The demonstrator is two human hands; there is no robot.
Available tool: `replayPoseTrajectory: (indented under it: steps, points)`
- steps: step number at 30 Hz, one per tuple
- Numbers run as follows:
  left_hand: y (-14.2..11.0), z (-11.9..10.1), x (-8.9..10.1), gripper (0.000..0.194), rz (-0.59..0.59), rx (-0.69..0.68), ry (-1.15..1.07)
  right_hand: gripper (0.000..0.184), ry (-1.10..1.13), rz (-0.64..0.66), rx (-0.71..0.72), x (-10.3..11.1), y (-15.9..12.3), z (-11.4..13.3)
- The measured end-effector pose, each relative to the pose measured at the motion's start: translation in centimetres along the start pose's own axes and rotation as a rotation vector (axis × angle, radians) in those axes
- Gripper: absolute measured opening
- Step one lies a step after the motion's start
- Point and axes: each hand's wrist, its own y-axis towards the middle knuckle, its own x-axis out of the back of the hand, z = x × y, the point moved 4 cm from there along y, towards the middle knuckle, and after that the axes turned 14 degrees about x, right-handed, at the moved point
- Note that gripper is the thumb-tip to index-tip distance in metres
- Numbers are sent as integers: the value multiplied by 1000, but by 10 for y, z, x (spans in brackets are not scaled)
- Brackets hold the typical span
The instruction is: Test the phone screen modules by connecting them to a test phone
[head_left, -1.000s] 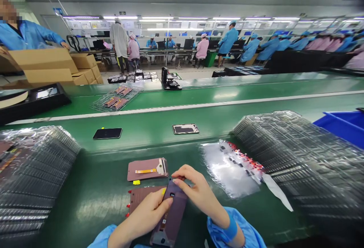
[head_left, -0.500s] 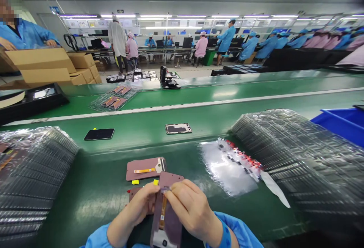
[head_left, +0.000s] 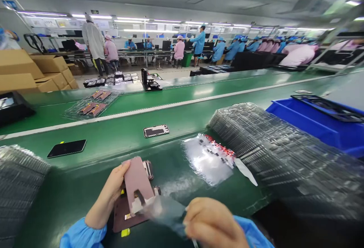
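My left hand (head_left: 115, 182) is closed on the upper end of a phone screen panel (head_left: 138, 178), its mauve back toward me. A thin translucent film (head_left: 167, 212), smeared by motion, stretches from the panel's lower end to my right hand (head_left: 214, 221), whose fingers are pinched on it. Beneath the held panel lies another mauve screen panel (head_left: 121, 217) with a yellow tab (head_left: 125, 233). Part of a further panel (head_left: 148, 169) shows behind it, mostly hidden.
Right of my hands lies a pile of clear film sheets (head_left: 206, 160) with red and black marks. Stacked clear plastic trays (head_left: 256, 142) and a blue bin (head_left: 307, 123) stand beyond. A black phone (head_left: 66, 148) and a phone frame (head_left: 156, 131) lie farther back. More trays (head_left: 22, 187) rise at left.
My right hand has moved right and down, away from the panel, drawing the film out. My left hand has tilted the panel and swung it left. The camera view has turned right.
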Motion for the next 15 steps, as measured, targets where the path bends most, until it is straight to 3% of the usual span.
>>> replayPoseTrajectory:
  steps: [2, 4, 7, 9, 11, 15]
  points:
    - [-2, -6, 6, 42, -32, 16, -10, 13, -72, -123, -145, 32, -13, -27]
    - [-6, -9, 10, 32, -48, 28, -6, 11, -272, -197, -359, 63, -35, -69]
    - [-12, -10, 12, 24, -19, 27, 4, 18, -413, -141, -724, 92, -84, -147]
    - [-19, -11, 10, 25, 41, 2, 4, 28, -530, -19, -869, 102, -117, -191]
    - [-27, -12, 6, 27, 107, -20, -4, 27, -594, 59, -937, 106, -144, -221]
    - [-42, -16, -2, 23, 178, -45, -45, 25, -733, 140, -1020, 104, -170, -240]
